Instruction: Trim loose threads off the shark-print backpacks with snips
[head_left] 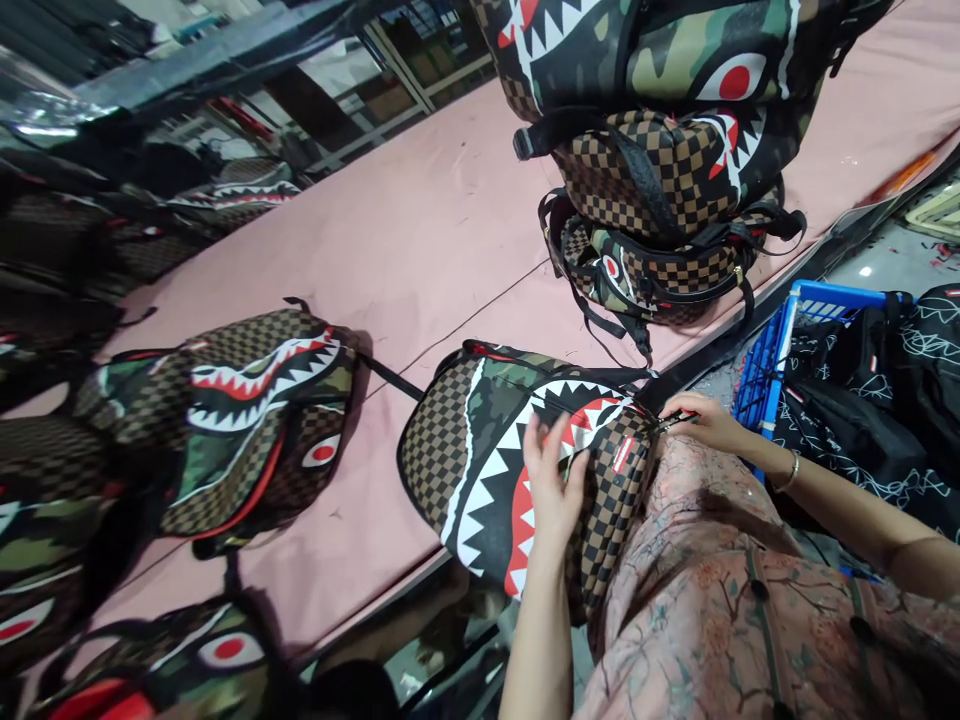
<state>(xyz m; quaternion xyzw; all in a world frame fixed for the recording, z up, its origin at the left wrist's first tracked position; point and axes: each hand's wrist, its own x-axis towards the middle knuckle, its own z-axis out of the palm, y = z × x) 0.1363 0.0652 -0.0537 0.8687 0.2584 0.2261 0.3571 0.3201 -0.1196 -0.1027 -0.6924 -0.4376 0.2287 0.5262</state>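
A backpack [465,450] with brown-and-black checks, green camouflage and a red-and-white shark mouth lies at the pink table's front edge, against my body. My left hand [556,485] rests over its shark-mouth front, fingers apart and slightly blurred, with nothing seen in them. At the bag's near edge, my right hand [697,422] is closed, fingers pinched around a small dark, shiny piece. Whether that piece is a tool or a zip pull I cannot make out. A red-and-white label [622,455] shows on the checked panel between my hands.
Similar backpacks are stacked [667,170] at the table's far right. Another shark-mouth backpack [262,420] lies to the left, with several more piled beyond. A blue plastic crate [776,390] holding black, white-scribbled bags stands to my right. The pink table [420,230] stretches between the piles.
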